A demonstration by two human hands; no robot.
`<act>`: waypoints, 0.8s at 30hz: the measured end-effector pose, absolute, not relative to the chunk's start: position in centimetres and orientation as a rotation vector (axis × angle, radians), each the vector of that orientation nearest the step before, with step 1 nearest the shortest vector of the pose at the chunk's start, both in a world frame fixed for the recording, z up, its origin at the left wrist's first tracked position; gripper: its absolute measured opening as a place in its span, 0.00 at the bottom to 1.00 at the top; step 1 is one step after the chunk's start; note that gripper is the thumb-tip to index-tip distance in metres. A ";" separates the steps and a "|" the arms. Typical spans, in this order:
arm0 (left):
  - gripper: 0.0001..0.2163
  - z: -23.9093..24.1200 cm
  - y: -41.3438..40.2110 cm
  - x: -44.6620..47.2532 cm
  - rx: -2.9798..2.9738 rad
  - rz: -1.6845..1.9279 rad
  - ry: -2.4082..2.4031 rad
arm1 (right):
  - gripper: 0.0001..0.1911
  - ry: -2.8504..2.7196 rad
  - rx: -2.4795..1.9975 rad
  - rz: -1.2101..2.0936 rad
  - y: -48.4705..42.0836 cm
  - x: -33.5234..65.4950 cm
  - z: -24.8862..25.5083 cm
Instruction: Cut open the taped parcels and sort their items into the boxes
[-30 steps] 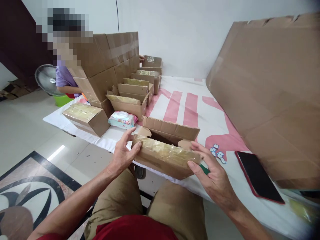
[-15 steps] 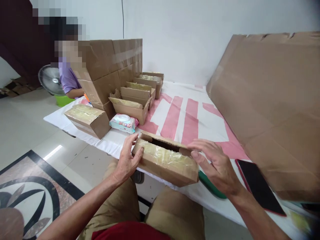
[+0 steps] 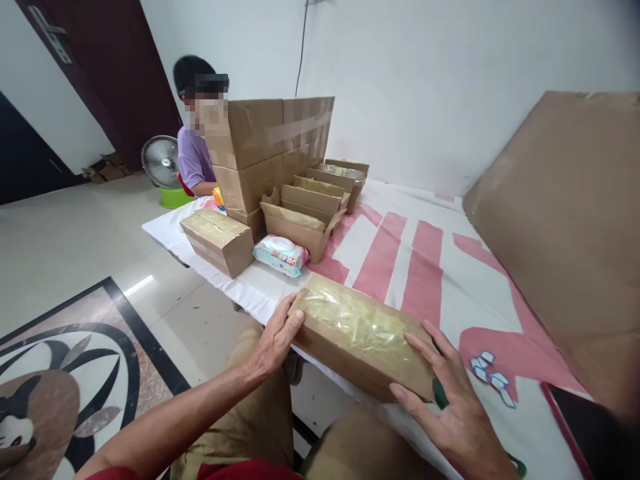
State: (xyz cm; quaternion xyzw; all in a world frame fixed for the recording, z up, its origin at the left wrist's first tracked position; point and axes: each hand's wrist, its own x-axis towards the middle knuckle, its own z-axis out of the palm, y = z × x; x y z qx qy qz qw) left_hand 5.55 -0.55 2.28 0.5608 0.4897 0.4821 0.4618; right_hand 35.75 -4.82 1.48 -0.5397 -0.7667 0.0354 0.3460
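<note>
A long cardboard box with clear yellowish tape across its top lies at the table's near edge, its top flat. My left hand grips the box's left end, thumb on the top corner and fingers round the far side. At the right end is my right hand, its fingers over the top and far edge and the thumb against the near side. Part of a green object shows behind that end, mostly hidden by the box and the hand.
Beyond the box lies a wet-wipes pack. A taped box, open boxes and stacked cartons stand left. To the right are a phone, small blue-edged pieces and a large cardboard sheet. A person sits behind the cartons.
The box's far flap, raised over a dark gap before, is now down and the top is closed. My right hand has moved onto the right end. The view has shifted.
</note>
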 end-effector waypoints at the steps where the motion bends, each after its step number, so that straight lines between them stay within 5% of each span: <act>1: 0.25 2.4 -0.5 4.8 1.369 1.242 1.242 | 0.28 -1.991 -1.375 0.099 -4.3 34.6 1.6; 15: 0.25 0.4 6.2 -7.6 1.372 1.610 1.674 | 0.29 -2.010 -1.145 0.116 6.8 20.8 0.5; 19: 0.18 -0.1 8.4 -10.7 1.856 1.736 1.919 | 0.29 -2.015 -1.119 -0.007 6.8 21.1 0.2; 24: 0.19 0.4 12.7 -13.2 2.454 1.366 1.995 | 0.30 -2.018 -1.129 -0.059 6.9 21.1 0.3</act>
